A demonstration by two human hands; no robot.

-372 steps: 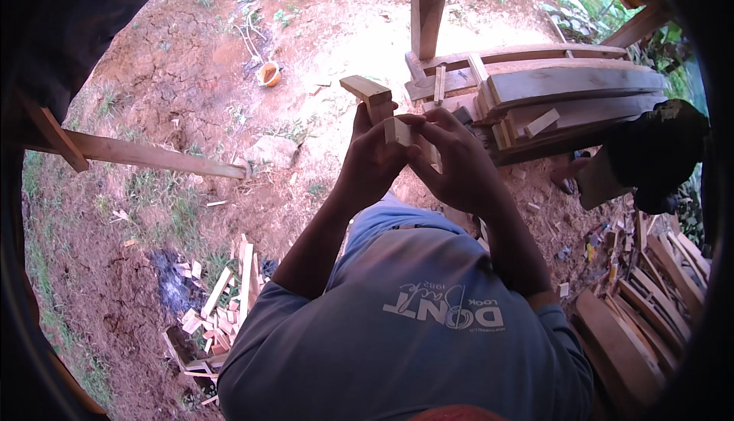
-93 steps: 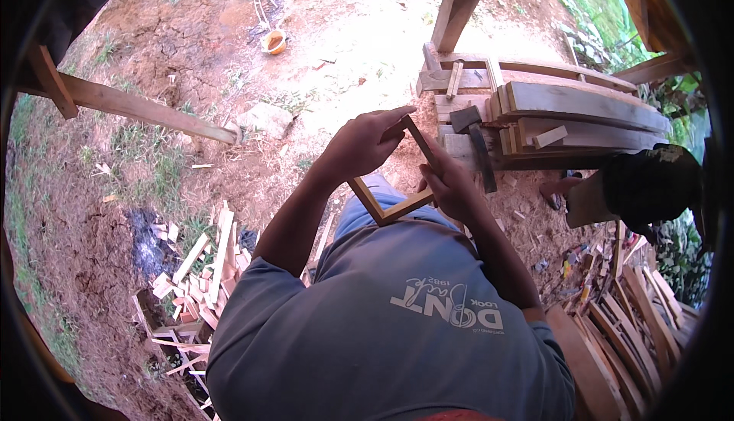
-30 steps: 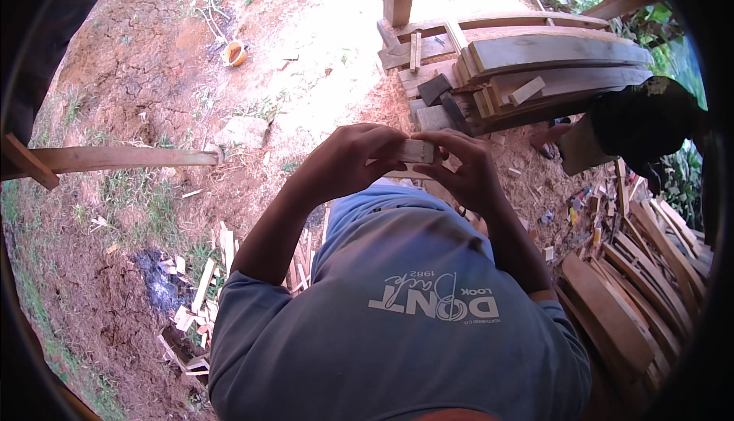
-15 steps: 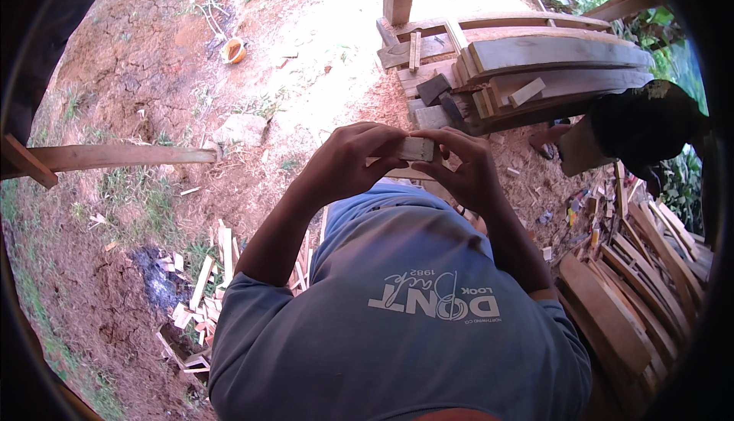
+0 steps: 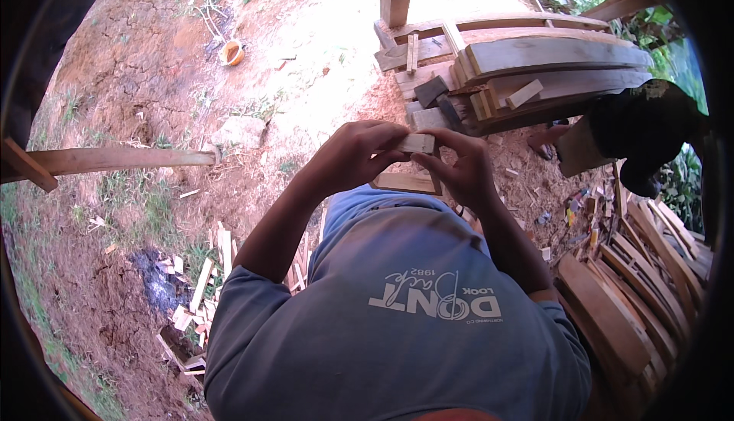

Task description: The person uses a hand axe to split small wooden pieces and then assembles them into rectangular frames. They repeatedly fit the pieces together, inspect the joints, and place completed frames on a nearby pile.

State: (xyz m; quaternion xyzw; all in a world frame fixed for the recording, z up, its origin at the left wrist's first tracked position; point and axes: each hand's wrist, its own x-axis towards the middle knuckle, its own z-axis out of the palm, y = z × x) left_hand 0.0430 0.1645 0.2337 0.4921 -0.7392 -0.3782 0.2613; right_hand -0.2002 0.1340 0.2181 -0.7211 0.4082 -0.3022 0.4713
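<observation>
A small pale wooden block (image 5: 417,143) is held up in front of my body. My left hand (image 5: 359,152) pinches its left end between thumb and fingers. On the block's right end, my right hand (image 5: 462,162) closes with the thumb below and the fingers above. Just under the hands, a flat wooden piece (image 5: 405,183) with a darker edge shows near my lap; what it rests on is hidden.
Long boards (image 5: 558,54) are stacked at the far right, with dark blocks (image 5: 432,92) at their near end. A person in dark clothing (image 5: 642,130) bends beside them. Curved planks (image 5: 604,314) lie at right, offcuts (image 5: 202,283) at left. A wooden beam (image 5: 130,158) juts in from the left.
The block has tilted and shifted slightly up between my hands. More of the flat wooden piece beneath them shows now. The other person has moved a little.
</observation>
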